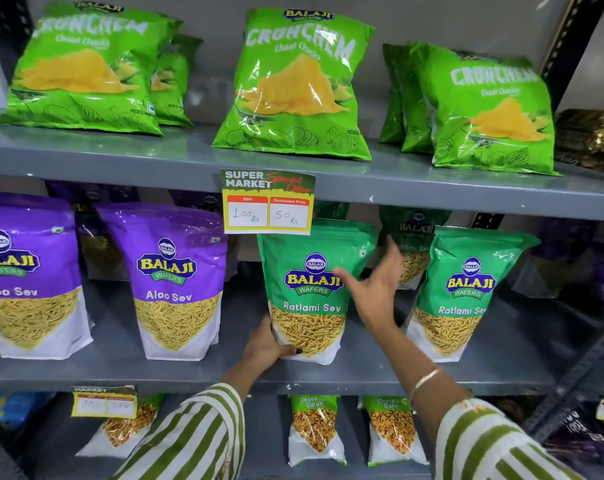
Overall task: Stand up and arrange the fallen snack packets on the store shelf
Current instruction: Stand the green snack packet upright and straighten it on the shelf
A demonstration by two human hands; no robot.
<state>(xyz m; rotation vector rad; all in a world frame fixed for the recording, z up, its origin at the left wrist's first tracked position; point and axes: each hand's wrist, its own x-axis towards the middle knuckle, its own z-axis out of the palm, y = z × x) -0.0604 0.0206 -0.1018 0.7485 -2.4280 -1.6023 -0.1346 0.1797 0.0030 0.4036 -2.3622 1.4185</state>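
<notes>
one ratlami sev packet (311,292) stands upright, label forward, left hand (264,346) gripping its base.

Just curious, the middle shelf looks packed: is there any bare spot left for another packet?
Yes: bare shelf shows between the Aloo Sev packet and the Ratlami Sev packet that the left hand steadies. The gap toward the right Ratlami Sev packet is taken up by the right hand.
</notes>
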